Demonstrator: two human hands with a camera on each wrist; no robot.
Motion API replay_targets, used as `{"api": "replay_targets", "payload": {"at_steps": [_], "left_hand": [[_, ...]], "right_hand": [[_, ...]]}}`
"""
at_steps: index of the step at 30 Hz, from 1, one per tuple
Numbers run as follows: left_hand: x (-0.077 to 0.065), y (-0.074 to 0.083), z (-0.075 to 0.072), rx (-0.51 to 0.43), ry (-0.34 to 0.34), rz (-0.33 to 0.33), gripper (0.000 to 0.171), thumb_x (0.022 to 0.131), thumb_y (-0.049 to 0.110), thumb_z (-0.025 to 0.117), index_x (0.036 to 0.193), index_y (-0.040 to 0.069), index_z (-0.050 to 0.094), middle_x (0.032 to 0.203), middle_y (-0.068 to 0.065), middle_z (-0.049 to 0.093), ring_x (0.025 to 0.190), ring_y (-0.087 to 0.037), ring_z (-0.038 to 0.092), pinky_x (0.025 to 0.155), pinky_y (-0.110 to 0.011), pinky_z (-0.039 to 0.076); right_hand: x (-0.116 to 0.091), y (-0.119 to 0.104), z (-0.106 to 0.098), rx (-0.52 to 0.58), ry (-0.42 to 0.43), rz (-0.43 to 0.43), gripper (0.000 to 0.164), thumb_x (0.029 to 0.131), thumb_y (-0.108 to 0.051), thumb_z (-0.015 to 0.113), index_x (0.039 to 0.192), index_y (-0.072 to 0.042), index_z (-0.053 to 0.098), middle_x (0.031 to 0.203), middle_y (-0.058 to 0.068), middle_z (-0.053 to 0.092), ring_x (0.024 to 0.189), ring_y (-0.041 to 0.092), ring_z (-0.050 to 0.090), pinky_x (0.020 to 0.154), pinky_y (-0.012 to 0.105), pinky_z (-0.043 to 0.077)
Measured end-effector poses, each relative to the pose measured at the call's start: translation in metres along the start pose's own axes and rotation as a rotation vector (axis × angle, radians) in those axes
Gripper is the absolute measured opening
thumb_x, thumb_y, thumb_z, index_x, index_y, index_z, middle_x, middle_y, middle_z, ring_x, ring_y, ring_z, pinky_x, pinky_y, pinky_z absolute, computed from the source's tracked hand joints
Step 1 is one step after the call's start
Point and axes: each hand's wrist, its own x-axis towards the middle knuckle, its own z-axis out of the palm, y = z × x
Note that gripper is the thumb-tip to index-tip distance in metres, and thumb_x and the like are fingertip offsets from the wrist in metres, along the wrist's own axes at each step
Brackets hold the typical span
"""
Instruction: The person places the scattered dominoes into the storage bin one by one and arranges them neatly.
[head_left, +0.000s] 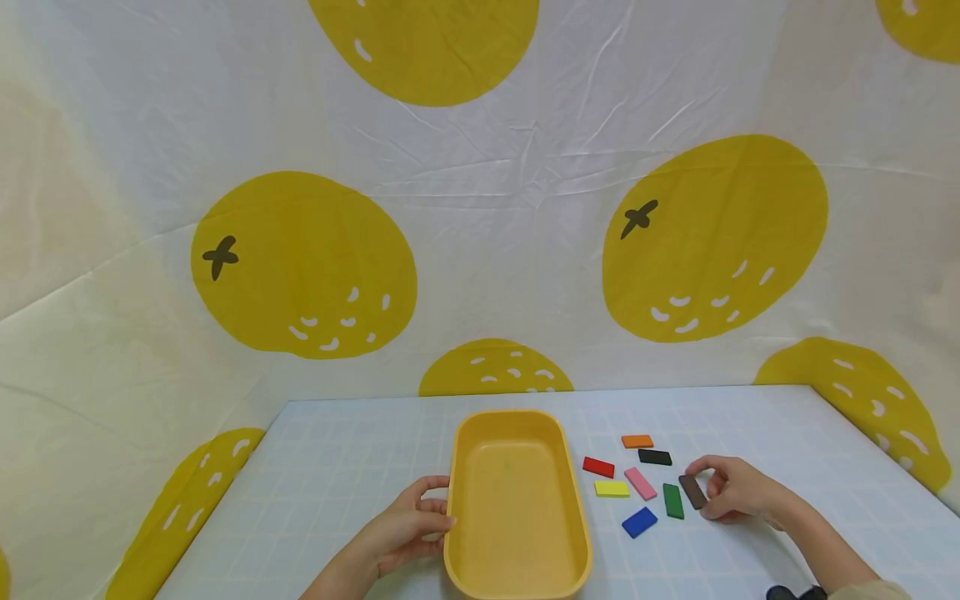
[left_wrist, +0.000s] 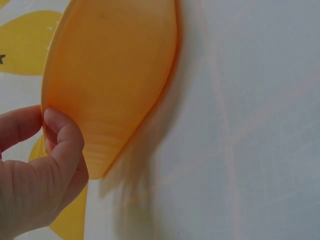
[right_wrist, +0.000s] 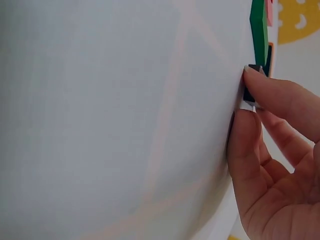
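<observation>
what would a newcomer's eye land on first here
Probably the big yellow fruit prints across the white backdrop. Below them, the yellow tray stands near the middle of the table, its side gripped by the left hand. To its right lie eight small coloured blocks, the right hand at the brown block.

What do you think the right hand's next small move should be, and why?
I would probably have the right hand gently lift the brown block, since finger and thumb are at the block's two ends, while the left hand holds the side of the tray.
</observation>
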Motion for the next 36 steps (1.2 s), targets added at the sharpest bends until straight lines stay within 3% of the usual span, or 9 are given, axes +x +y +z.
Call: {"api": "replay_targets", "payload": {"at_steps": [17, 26, 36], "left_hand": [[-0.003, 0.002, 0.001, -0.028, -0.027, -0.013, 0.063, 0.085, -0.003, 0.06, 0.136, 0.0, 0.024, 0.095, -0.006, 0.055, 0.078, -0.015, 0.055, 0.065, -0.026, 0.048], [-0.003, 0.003, 0.0, -0.033, -0.016, -0.01, 0.065, 0.084, -0.003, 0.061, 0.137, 0.0, 0.024, 0.095, -0.006, 0.055, 0.078, -0.015, 0.055, 0.066, -0.025, 0.047], [-0.002, 0.003, 0.001, -0.054, -0.023, -0.02, 0.064, 0.085, -0.004, 0.06, 0.137, 0.0, 0.023, 0.095, -0.006, 0.054, 0.078, -0.015, 0.055, 0.065, -0.025, 0.048]], "right_hand": [[-0.006, -0.009, -0.01, 0.172, -0.061, -0.017, 0.061, 0.075, -0.008, 0.075, 0.124, 0.007, 0.043, 0.087, 0.01, 0.056, 0.08, 0.021, 0.054, 0.074, 0.033, 0.051], [-0.005, -0.031, -0.016, 0.236, -0.135, -0.101, 0.061, 0.078, -0.008, 0.071, 0.128, 0.007, 0.039, 0.089, 0.01, 0.06, 0.084, 0.022, 0.057, 0.078, 0.035, 0.051], [0.001, -0.063, -0.016, 0.24, -0.119, -0.14, 0.062, 0.078, -0.009, 0.071, 0.129, 0.005, 0.04, 0.092, 0.012, 0.061, 0.089, 0.023, 0.058, 0.081, 0.039, 0.05]]}}
